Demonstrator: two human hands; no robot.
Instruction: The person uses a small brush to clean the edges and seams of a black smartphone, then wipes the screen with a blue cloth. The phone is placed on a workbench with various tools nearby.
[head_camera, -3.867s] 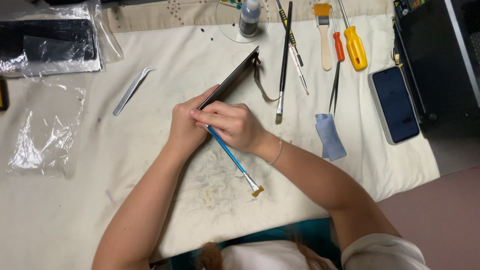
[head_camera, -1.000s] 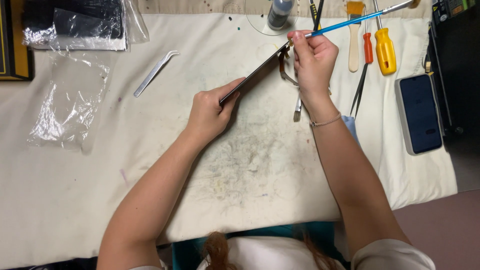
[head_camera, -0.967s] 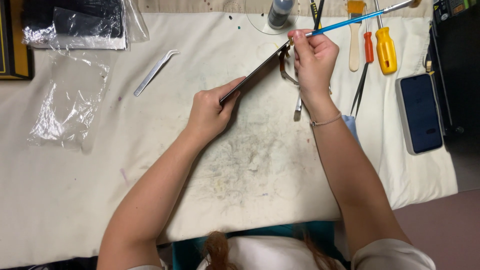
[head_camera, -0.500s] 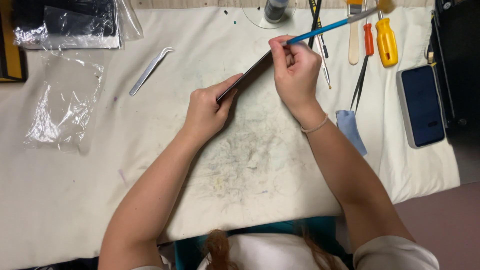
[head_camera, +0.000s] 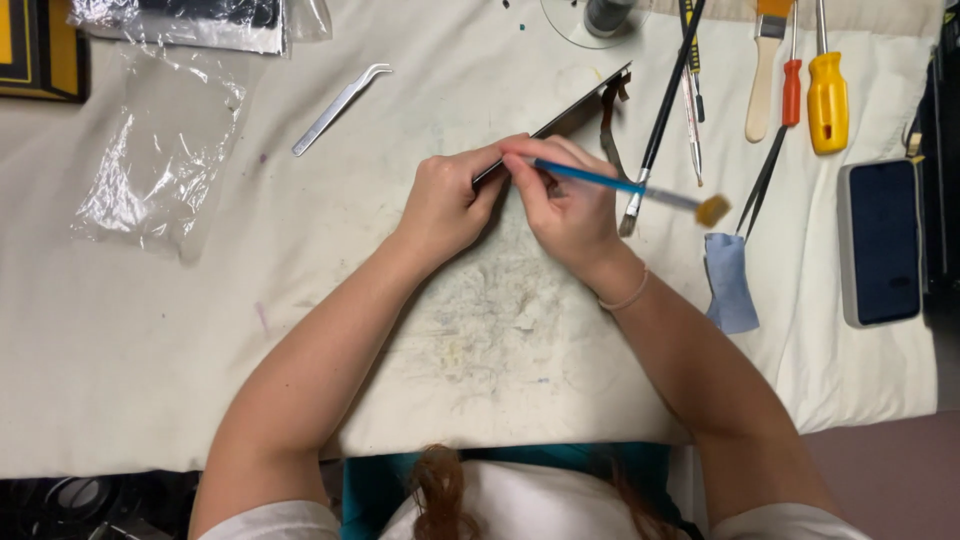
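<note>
Your left hand (head_camera: 447, 200) pinches the near end of the thin dark panel (head_camera: 570, 115) (it stands on edge, tilted, over the stained cloth (head_camera: 300, 330)). Your right hand (head_camera: 570, 205) grips the blue brush (head_camera: 620, 186) beside it; farther away lie the screwdrivers (head_camera: 810, 85).

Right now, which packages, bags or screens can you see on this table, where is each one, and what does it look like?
Smartphone: far right edge of the cloth, flat, dark blank screen, pale grey case.
Empty plastic bag: upper left, clear and crumpled.
Bagged dark item: top left edge, a black flat thing in shiny clear wrap.
Box: top left corner, yellow and black, mostly cut off.
Thin dark panel: centre, held on edge by the left hand.
</note>
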